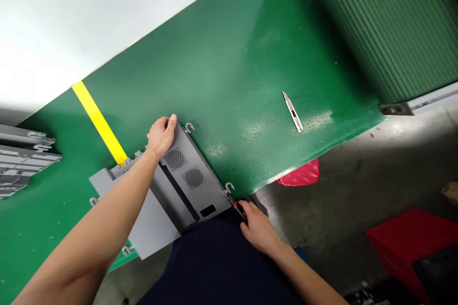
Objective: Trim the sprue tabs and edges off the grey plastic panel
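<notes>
A grey sheet-metal panel with two round vent grilles and white cable hooks along its sides lies on the green-topped table, its near end against my body. My left hand is closed over the panel's far edge. In my right hand is a pair of pliers with red and black handles. The plier jaws are at the near right corner of the panel, by the base of a hook. Whether the jaws grip the hook is too small to tell. Another hook sits near the far right corner.
A utility knife with its blade showing lies right of the panel on the green table. Similar grey panels are stacked at the left. A ribbed green conveyor belt stands at the right, and a red stool shows below the table edge.
</notes>
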Motion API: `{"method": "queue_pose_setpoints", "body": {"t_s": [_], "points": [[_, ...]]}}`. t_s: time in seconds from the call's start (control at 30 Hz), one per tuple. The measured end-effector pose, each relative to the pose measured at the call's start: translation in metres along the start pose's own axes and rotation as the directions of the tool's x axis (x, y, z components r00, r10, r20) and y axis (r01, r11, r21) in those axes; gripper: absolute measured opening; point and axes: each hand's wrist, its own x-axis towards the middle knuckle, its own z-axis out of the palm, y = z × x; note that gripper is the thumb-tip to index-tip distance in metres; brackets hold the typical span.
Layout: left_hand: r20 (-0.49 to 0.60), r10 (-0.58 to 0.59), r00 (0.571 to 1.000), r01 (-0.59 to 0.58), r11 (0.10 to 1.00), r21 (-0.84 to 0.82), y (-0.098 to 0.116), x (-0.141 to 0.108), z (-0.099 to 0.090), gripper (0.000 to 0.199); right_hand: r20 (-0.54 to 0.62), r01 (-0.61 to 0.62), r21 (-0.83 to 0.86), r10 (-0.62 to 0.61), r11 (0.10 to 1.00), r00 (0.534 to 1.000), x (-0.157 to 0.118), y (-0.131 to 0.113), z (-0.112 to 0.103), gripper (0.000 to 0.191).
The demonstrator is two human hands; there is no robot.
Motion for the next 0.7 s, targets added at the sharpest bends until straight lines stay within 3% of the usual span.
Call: {"method": "queue_pose_setpoints", "body": {"t_s": [0.17, 0.37, 0.53, 0.7], "points": [[0.006, -0.009, 1.000, 0.010, 0.999, -0.039, -0.001, 0.000, 0.002, 0.058, -0.052, -0.019, -0.024, 0.018, 1.000, 0.998, 0.007, -0.001, 0.007, 0.041], [0.006, -0.006, 1.000, 0.006, 1.000, -0.018, -0.003, 0.000, 0.005, 0.063, -0.086, -0.017, -0.038, 0.014, 0.999, 0.996, 0.015, -0.001, 0.012, 0.041], [-0.010, -0.003, 1.000, 0.003, 1.000, -0.018, -0.002, -0.002, 0.009, 0.066, -0.082, -0.033, -0.058, 0.028, 0.998, 0.996, 0.019, -0.004, 0.017, 0.017], [-0.022, -0.022, 0.999, 0.022, 0.999, -0.031, 0.000, -0.004, 0.011, 0.067, -0.085, -0.083, -0.095, 0.075, 0.992, 0.994, 0.023, -0.004, 0.022, 0.013]]}}
